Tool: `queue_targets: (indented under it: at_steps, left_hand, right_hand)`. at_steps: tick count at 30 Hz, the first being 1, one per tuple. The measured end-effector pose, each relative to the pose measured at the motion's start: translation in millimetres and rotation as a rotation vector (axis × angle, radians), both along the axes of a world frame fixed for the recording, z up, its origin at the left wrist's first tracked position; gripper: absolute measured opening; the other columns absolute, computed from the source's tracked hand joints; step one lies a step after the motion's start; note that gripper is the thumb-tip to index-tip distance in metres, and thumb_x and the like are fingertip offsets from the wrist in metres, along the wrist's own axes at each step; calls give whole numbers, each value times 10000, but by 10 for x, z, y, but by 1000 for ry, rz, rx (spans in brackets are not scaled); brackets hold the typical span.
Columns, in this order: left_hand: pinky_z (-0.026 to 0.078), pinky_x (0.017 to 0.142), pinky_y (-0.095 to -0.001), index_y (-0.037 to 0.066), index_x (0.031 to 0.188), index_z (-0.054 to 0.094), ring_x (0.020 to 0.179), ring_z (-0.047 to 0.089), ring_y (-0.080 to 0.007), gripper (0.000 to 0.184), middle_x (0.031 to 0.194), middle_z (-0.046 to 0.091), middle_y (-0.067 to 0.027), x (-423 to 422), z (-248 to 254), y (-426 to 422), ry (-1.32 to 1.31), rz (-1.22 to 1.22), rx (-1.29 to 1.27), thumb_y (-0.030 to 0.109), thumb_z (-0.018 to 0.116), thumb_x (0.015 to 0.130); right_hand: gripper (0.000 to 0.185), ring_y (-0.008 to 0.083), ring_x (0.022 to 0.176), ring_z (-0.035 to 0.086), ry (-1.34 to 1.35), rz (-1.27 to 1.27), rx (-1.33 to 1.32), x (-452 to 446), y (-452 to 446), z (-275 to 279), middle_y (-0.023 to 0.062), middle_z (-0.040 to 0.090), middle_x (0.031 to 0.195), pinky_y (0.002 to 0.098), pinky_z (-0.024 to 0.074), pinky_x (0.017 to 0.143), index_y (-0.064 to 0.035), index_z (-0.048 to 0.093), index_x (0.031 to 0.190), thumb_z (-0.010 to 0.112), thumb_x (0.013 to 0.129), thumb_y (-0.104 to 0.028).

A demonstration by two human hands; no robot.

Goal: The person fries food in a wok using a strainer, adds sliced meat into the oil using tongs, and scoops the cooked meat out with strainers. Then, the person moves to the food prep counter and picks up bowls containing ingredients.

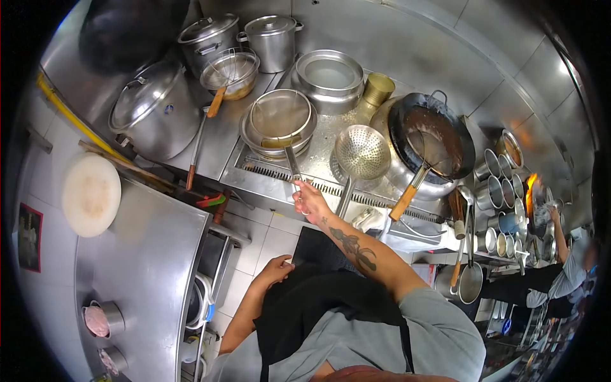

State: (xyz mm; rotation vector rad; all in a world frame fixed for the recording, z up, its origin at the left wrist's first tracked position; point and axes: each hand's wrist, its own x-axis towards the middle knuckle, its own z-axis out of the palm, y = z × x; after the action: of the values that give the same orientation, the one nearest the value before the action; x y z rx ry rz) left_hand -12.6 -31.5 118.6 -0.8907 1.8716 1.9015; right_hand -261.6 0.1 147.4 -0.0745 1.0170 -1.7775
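Observation:
My right hand [310, 200] is closed around the handle of a round fine-mesh strainer [280, 113]. The strainer's head lies over a metal bowl [245, 134] on the steel counter. To the right of this hand, a perforated skimmer [363, 153] lies with its handle running down toward my forearm. My left hand [275, 270] hangs low by the black apron, holding nothing, its fingers loosely bent and a little apart.
A dark wok [468, 137] holds a wooden-handled wire strainer [410, 194]. Behind stand a steel pot of liquid [328, 71], a brass-coloured cup [379, 88] and lidded pots [270, 44]. A steel table [140, 242] stands left. Far right, a person works near a flame [530, 194].

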Motion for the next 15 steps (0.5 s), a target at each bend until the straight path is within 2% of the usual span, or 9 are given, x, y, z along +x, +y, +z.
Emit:
queue_targets:
  at_steps: [2, 3, 6, 7, 9, 10, 12, 15]
  left_hand:
    - [432, 475, -219, -12, 1301, 464, 595, 534, -92, 514, 879, 630, -65, 109, -151, -31, -7, 48, 82, 179, 618, 849]
    - [435, 475, -220, -4, 1302, 464, 601, 542, -95, 511, 894, 636, -67, 126, -209, -51, -7, 66, 119, 179, 612, 849]
    - [435, 475, -222, 12, 1309, 460, 609, 548, -96, 510, 922, 643, -63, 100, -340, -45, -65, 135, 187, 172, 604, 846]
    - [436, 475, -226, 16, 1313, 455, 602, 548, -101, 517, 919, 645, -61, 36, -190, -30, -75, 110, 130, 157, 607, 839]
    - [437, 474, -233, 9, 1317, 447, 591, 549, -117, 527, 901, 648, -76, -40, -239, -13, -84, 116, 156, 128, 607, 829]
    - [437, 473, -235, 8, 1318, 444, 587, 548, -122, 530, 895, 649, -80, -76, -274, 16, -87, 120, 163, 124, 607, 827]
    - [435, 470, -238, 7, 1321, 440, 583, 548, -127, 527, 895, 649, -85, -163, -274, 88, -115, 130, 184, 126, 603, 833]
    - [439, 466, -241, 14, 1320, 434, 582, 546, -126, 489, 901, 651, -94, -260, -392, 206, -173, 111, 169, 122, 569, 862]
  right_hand:
    - [293, 165, 519, 556, -22, 30, -40, 42, -86, -52, 71, 590, 753, 293, 466, 469, -106, 487, 1132, 548, 935, -314]
    - [373, 212, 624, 622, -34, 74, 23, 48, -76, -28, 108, 615, 823, 346, 526, 555, -94, 481, 1154, 592, 902, -347]
    - [358, 226, 768, 636, -63, 216, 100, 71, 55, 43, 106, 609, 904, 346, 518, 647, -111, 467, 1208, 532, 937, -336]
    - [377, 225, 795, 637, 17, 246, 97, 77, 181, 60, 104, 609, 922, 346, 518, 652, -106, 472, 1197, 558, 919, -346]
    - [377, 201, 829, 637, 176, 302, 67, 59, 489, 87, 89, 608, 944, 339, 517, 656, -93, 509, 1150, 614, 886, -341]
    - [385, 181, 806, 642, 359, 353, 129, 58, 670, 164, 80, 620, 929, 305, 519, 653, -63, 521, 1191, 603, 900, -301]
    - [424, 161, 749, 638, 625, 249, 132, -29, 1170, 293, 84, 633, 885, 296, 524, 606, -31, 513, 1226, 597, 902, -290]
    - [387, 138, 743, 644, 901, -59, 223, -520, 2228, 283, 67, 664, 914, 263, 535, 645, -8, 494, 1265, 575, 906, -129]
